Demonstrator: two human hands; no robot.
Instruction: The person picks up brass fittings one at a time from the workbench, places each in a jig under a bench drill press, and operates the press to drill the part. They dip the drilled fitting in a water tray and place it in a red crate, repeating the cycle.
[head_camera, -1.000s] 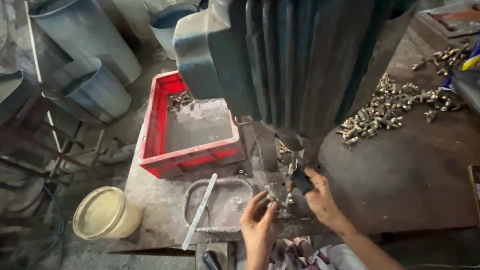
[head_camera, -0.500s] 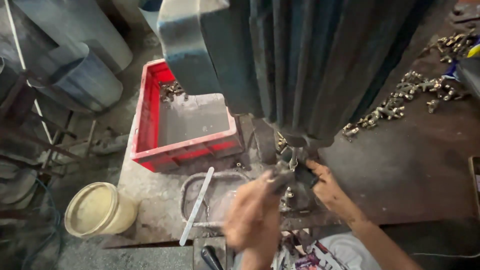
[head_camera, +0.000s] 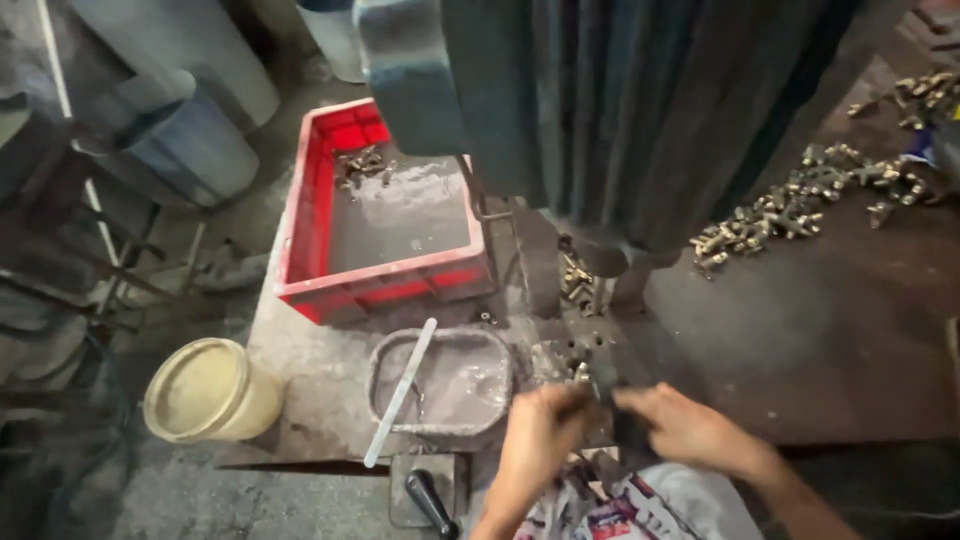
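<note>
While the big dark machine (head_camera: 640, 110) is looming over the grimy surface (head_camera: 800, 340), both hands are now meeting low at its base: the left hand (head_camera: 540, 435), which half a second ago was raised and blurred in front of the camera, is settling beside the right hand (head_camera: 690, 430), and the two are closing their fingers around a small dark metal part (head_camera: 600, 375) just below the fixture. That is suggesting the piece is being seated or adjusted rather than carried away. The view is also sitting lower than a second ago. The part is blurring with motion, so its shape is hard to read, and I cannot tell exactly which fingers are pinching it. The machine's head is hiding the working point, and the pile of brass fittings (head_camera: 800, 200) is running off the right edge, away from the red crate (head_camera: 385, 210), grey tray (head_camera: 445, 380) and yellow bucket (head_camera: 210, 390)
</note>
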